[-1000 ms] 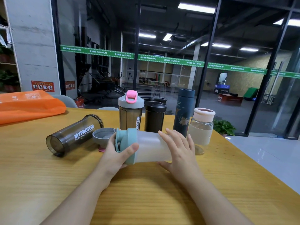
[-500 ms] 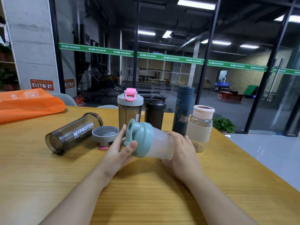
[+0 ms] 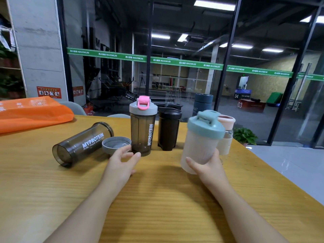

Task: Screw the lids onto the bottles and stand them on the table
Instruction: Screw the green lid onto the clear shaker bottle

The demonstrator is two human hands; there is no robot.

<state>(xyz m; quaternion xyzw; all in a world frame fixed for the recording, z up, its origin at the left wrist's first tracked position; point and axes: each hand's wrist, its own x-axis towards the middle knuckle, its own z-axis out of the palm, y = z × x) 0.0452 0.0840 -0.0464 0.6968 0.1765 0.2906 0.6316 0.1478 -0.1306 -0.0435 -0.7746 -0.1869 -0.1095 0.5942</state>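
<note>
- Step in hand, as judged: set the capped frosted bottle (image 3: 199,146) upright on the table (image 3: 157,199). It is nearly vertical, tipped slightly, teal lid (image 3: 206,126) on top; base looks just off the wood or barely touching, cannot tell which.
- To do it well: bring the base down flat before letting go; a tilted release could tip it. Land it in the open wood just right of the pink-lid bottle (image 3: 142,127), keeping off the glass bottle (image 3: 226,135) close behind.
- Check the teal lid is seated evenly; thread tightness is not visible.
- Right hand (image 3: 208,165): fingers and thumb curled round the frosted bottle's lower body, gripping from below and behind.
- Left hand (image 3: 121,162): fingers loosely spread, holding nothing, hovering just left of the pink-lid bottle's base, fingertips at the grey lid (image 3: 116,144); contact cannot be told.
- Grey lid lies rim up, just left of the pink-lid bottle; the open bottle (image 3: 82,143) lies on its side further left, uncapped. Likely next pair.
- Black bottle (image 3: 169,128) stands capped just right of the pink-lid bottle; blue flask (image 3: 203,104) behind, further right.
</note>
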